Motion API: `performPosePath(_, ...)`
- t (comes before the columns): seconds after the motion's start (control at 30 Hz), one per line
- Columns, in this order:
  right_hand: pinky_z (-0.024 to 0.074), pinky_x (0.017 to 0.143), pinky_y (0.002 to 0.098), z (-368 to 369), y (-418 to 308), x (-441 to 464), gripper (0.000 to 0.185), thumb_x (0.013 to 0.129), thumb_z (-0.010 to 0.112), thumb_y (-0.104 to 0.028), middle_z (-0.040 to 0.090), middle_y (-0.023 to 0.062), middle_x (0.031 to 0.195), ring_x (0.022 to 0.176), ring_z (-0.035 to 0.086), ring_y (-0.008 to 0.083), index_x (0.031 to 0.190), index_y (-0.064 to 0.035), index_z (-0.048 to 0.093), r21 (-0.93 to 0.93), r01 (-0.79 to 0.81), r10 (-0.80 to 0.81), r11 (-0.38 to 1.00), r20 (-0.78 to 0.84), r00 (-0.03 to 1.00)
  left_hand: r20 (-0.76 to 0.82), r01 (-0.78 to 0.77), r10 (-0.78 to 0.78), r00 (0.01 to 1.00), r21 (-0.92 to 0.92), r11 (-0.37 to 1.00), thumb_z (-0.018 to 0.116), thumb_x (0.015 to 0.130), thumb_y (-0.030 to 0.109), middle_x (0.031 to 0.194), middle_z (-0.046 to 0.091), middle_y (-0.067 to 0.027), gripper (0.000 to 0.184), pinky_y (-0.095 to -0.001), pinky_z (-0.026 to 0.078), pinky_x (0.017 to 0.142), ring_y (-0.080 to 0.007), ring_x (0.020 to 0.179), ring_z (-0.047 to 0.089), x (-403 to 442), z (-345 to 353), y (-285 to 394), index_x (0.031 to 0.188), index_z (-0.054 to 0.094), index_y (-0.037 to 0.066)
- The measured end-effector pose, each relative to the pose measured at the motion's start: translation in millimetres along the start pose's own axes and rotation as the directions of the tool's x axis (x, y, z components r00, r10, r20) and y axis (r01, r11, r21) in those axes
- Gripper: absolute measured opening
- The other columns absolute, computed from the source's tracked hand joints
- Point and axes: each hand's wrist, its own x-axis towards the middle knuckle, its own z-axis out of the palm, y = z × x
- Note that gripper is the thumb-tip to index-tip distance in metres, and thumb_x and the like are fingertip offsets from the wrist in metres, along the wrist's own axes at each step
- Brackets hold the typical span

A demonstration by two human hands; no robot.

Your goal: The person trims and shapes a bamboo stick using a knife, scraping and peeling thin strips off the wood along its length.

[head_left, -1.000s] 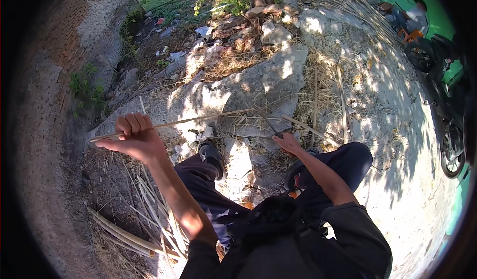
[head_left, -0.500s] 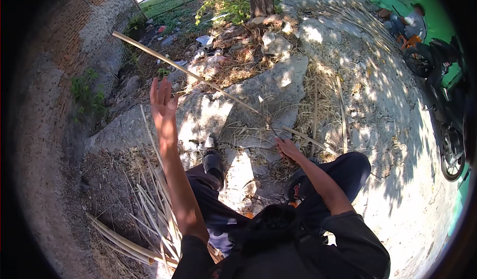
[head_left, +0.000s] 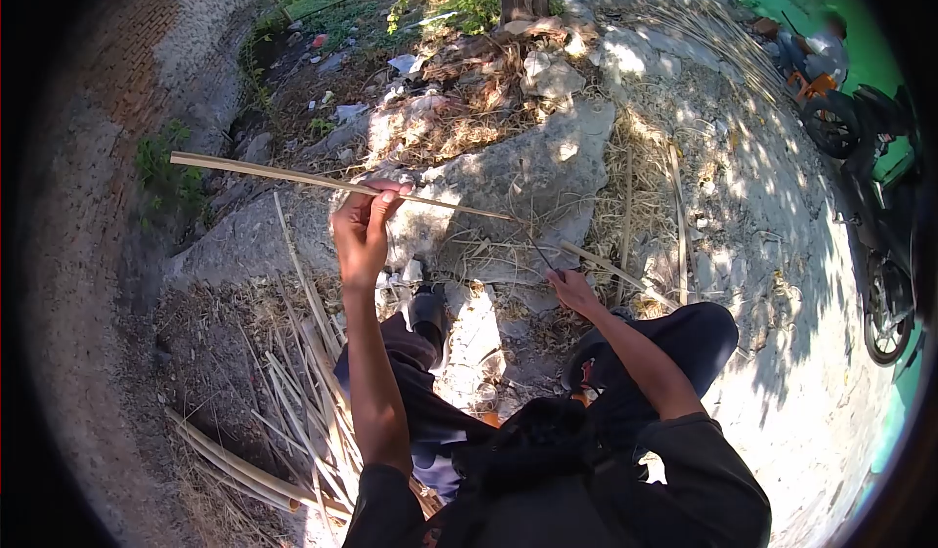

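Left hand pinching pale strip mid-length; right hand closed round dark tool, strip's end near its tip, above stone slab; likely strip-working, next move calls for steady pinch

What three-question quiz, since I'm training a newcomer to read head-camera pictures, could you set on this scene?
1. Which hand pinches the long pale strip?
2. True or false: the right hand is empty.
3. Which vehicle stands by the green wall: (a) a wheelbarrow, (b) a motorcycle, (c) a cart?

Key:
1. The left hand.
2. False; it grips a thin dark tool.
3. b.
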Motion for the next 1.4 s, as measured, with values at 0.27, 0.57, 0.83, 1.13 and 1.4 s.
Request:
performPosePath(0.27,0.0452,0.049,0.038,2,-20,7,0.058,0.103,0.052,-0.056,0.052,0.0032,0.054,0.045,0.055,0.0151,0.076,-0.0049,0.053,-0.056,0.153,-0.155,0.987,-0.031,0.987,-0.082,-0.052,0.058,0.995,0.076,0.996,0.054,0.105,0.005,0.105,0.071,-0.0111,0.015,-0.0377,0.06,0.096,-0.0211,0.105,0.071,1,-1,-4,0.107,0.065,-0.006)
performPosePath(0.57,0.0463,0.046,0.0366,-12,30,40,0.058,0.105,0.051,-0.053,0.047,0.0026,0.055,0.041,0.051,0.0167,0.074,-0.0041,0.052,-0.18,-0.098,0.092,0.979,-0.037,0.995,-0.123,-0.113,0.114,0.986,0.012,0.994,0.054,0.105,0.004,0.105,0.07,-0.0121,0.014,-0.0398,0.059,0.097,-0.0217,0.104,0.071,-8,-2,-15,0.111,0.061,-0.006)
performPosePath(0.83,0.0502,0.051,0.0383,8,53,37,0.068,0.103,0.049,-0.06,0.052,0.005,0.051,0.044,0.057,0.0198,0.068,-0.0021,0.057,0.016,-0.056,0.057,0.998,-0.032,0.998,-0.21,-0.102,0.116,0.971,0.076,0.992,0.053,0.105,0.002,0.097,0.071,-0.0118,0.015,-0.0353,0.061,0.091,-0.0178,0.096,0.071,-7,-8,-20,0.109,0.063,-0.009)
performPosePath(1.13,0.0506,0.052,0.036,-9,55,29,0.066,0.102,0.048,-0.062,0.056,0.0058,0.056,0.048,0.059,0.0167,0.073,-0.0034,0.058,-0.141,-0.149,0.147,0.979,-0.026,0.989,-0.207,-0.078,0.098,0.973,0.102,0.992,0.053,0.106,0.006,0.103,0.072,-0.0136,0.015,-0.038,0.06,0.096,-0.0232,0.105,0.071,-8,-7,-18,0.112,0.062,-0.005)
performPosePath(1.4,0.0515,0.05,0.0359,-16,60,22,0.067,0.101,0.048,-0.064,0.057,0.0061,0.056,0.045,0.06,0.0181,0.074,-0.0038,0.06,-0.063,-0.175,0.173,0.982,-0.033,0.984,-0.281,-0.01,0.028,0.959,0.066,0.998,0.053,0.106,0.006,0.103,0.072,-0.0132,0.014,-0.0371,0.06,0.096,-0.0222,0.104,0.071,-8,-5,-16,0.11,0.061,-0.005)
